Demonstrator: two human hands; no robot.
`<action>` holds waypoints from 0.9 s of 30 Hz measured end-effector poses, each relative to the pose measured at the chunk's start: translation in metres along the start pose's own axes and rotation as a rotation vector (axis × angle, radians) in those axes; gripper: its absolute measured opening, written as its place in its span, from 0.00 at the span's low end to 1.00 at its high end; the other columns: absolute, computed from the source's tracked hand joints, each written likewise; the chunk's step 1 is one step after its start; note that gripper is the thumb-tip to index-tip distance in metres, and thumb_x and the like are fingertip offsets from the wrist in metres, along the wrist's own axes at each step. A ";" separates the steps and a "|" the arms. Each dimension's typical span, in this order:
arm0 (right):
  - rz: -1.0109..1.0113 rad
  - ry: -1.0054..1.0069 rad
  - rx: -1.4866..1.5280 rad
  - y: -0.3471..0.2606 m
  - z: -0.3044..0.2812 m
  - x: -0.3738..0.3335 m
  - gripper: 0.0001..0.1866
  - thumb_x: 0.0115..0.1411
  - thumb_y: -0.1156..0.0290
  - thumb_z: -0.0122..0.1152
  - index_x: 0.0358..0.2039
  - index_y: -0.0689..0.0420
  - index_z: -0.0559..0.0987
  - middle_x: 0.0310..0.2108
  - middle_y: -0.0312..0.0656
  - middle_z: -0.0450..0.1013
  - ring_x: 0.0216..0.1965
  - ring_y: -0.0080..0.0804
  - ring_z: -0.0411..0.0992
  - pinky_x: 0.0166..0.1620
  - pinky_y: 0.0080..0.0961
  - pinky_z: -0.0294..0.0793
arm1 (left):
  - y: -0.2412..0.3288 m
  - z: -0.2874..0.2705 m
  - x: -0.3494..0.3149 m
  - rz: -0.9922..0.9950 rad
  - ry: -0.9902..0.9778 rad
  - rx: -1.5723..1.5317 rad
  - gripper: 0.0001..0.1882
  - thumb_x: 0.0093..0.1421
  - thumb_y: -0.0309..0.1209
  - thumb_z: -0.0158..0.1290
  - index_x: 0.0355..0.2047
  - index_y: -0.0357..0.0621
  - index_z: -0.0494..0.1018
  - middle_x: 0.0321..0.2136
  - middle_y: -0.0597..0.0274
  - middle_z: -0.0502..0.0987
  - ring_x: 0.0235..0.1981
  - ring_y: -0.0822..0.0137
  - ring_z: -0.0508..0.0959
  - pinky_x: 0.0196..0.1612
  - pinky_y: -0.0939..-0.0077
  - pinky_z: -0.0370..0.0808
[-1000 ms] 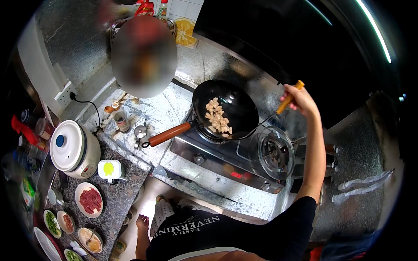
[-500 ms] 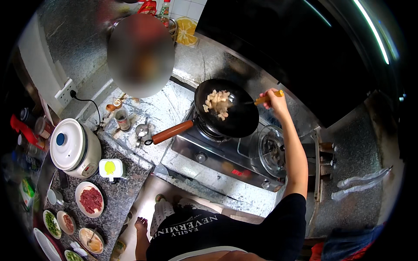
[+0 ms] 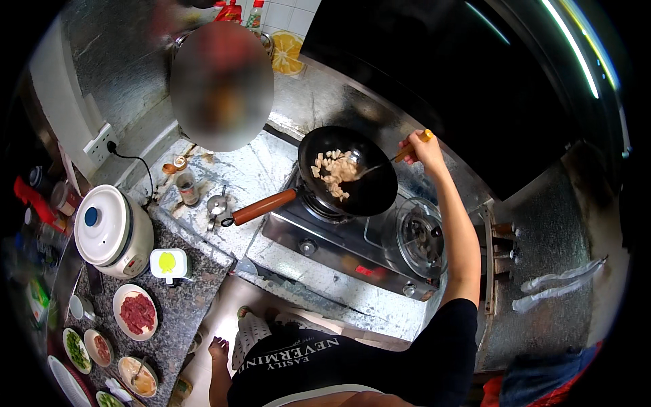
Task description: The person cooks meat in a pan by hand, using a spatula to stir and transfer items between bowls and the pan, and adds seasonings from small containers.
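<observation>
The right hand [image 3: 424, 150] is closed around the yellow handle of a spatula [image 3: 381, 165]. The spatula's thin metal part goes down and to the left into a black wok [image 3: 374, 193], and its end is by the pale chunks [image 3: 331, 166]. The chunks lie in a loose heap in the wok, mostly to the left of its middle.

The wok sits on the stove [image 3: 288, 237]. Its brown handle [image 3: 264, 207] points down to the left, and no hand is on it. A round glass lid [image 3: 411, 254] lies on the right side of the stove, near the right arm.

The left hand [image 3: 218, 347] hangs low by the person's side, away from the stove. Its fingers are a little bent and loose, and I see nothing in it.

To the left is a speckled table [image 3: 203, 292]. On it are a big white cooker [image 3: 105, 227] with a blue knob, a white box [image 3: 163, 268] with a bright green spot, a white mug [image 3: 81, 307] and a plate of red meat [image 3: 137, 313]. Near the plate are small bowls, one with green bits [image 3: 76, 349] and one with a spoon [image 3: 137, 370] in it.
</observation>
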State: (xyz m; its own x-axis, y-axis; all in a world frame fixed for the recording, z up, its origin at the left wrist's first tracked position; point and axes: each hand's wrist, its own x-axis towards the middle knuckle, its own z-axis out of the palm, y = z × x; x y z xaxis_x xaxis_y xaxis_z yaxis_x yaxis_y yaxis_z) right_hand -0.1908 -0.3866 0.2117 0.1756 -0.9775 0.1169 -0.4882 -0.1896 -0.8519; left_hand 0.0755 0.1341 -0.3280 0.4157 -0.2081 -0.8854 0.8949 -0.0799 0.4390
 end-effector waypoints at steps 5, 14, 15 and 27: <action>-0.105 0.084 0.094 -0.024 0.000 0.015 0.11 0.53 0.72 0.41 0.22 0.64 0.71 0.20 0.42 0.71 0.10 0.21 0.64 0.14 0.15 0.66 | -0.019 -0.035 0.027 0.070 0.000 0.021 0.16 0.56 0.40 0.44 0.34 0.36 0.65 0.25 0.54 0.70 0.21 0.63 0.70 0.22 0.79 0.72; 0.084 -0.032 0.050 -0.017 -0.020 -0.004 0.11 0.53 0.71 0.42 0.21 0.64 0.70 0.20 0.44 0.72 0.08 0.19 0.63 0.11 0.12 0.65 | -0.007 -0.022 0.017 -0.027 0.058 -0.023 0.16 0.56 0.39 0.45 0.34 0.37 0.66 0.25 0.54 0.69 0.23 0.62 0.70 0.24 0.78 0.72; 0.077 -0.026 -0.028 -0.030 -0.032 -0.009 0.11 0.53 0.71 0.43 0.20 0.63 0.70 0.19 0.43 0.72 0.08 0.18 0.63 0.11 0.11 0.64 | -0.007 -0.018 0.014 -0.006 0.052 -0.015 0.16 0.56 0.39 0.44 0.33 0.37 0.66 0.25 0.54 0.69 0.23 0.62 0.70 0.24 0.78 0.72; 0.163 -0.062 0.209 -0.009 -0.003 0.011 0.10 0.54 0.71 0.42 0.24 0.65 0.69 0.23 0.45 0.72 0.11 0.19 0.66 0.16 0.11 0.70 | -0.007 -0.016 0.019 -0.005 0.043 0.002 0.16 0.56 0.39 0.43 0.33 0.36 0.65 0.24 0.55 0.68 0.23 0.64 0.69 0.24 0.78 0.72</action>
State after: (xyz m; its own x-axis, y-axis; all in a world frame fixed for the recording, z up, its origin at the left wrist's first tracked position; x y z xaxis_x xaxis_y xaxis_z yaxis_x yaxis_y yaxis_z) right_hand -0.1872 -0.3960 0.2228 0.1647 -0.9847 -0.0566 -0.3287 -0.0007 -0.9444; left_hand 0.0792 0.1467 -0.3501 0.4176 -0.1660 -0.8933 0.8969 -0.0824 0.4346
